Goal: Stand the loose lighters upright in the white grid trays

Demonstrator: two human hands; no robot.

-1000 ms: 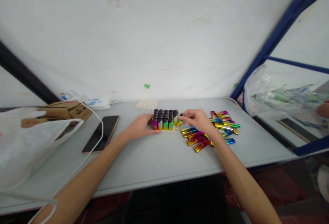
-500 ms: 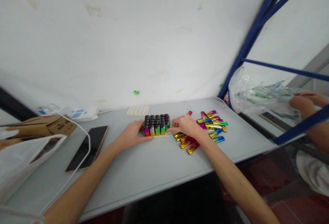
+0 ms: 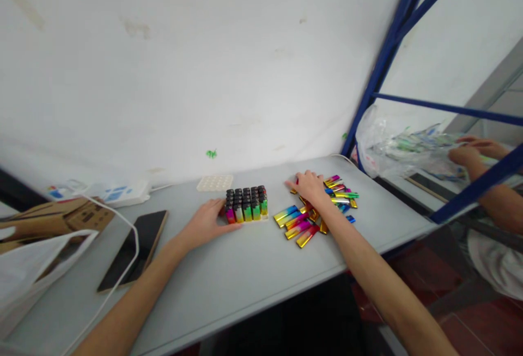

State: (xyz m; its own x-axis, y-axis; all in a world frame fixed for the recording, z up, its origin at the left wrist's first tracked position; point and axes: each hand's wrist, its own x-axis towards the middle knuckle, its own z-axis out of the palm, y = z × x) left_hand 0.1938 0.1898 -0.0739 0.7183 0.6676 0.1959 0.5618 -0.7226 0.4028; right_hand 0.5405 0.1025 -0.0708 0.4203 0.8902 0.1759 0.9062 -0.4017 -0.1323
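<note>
Tray (image 3: 246, 203) nearly full under flat left hand (image 3: 206, 222); right hand (image 3: 311, 187), grip spread, rests on loose lighters (image 3: 302, 222) remaining.

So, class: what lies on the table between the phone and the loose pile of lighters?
In the head view, the left hand and the tray of upright lighters lie between phone and pile.

Both my arms reach out in front of me. My left hand (image 3: 203, 222) lies low with its fingers bent a little. My right hand (image 3: 311, 187) is palm down, fingers spread out flat.
</note>
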